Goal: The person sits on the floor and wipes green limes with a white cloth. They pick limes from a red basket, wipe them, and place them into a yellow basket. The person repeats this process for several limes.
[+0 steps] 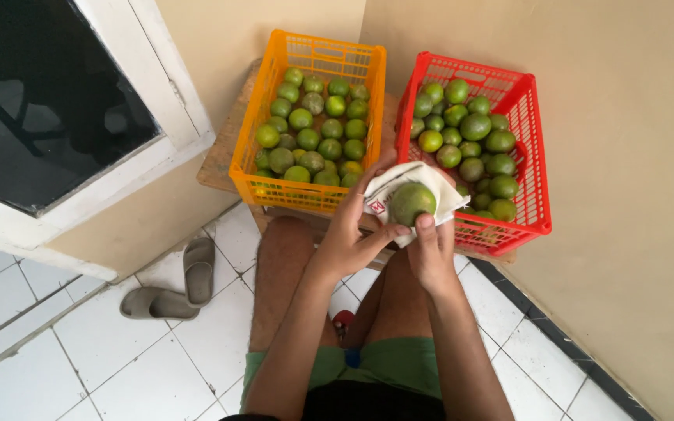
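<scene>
Fingers of the left hand curl around a white cloth, while the right hand presses its thumb against a green citrus fruit cradled in that cloth. Both hands hold the bundle above the person's knees, just in front of two crates on a low wooden desk: an orange crate and a red crate, both filled with green fruit. Grey sandals lie on the tiled floor. The round fruit could slip from the loose cloth and roll away.
</scene>
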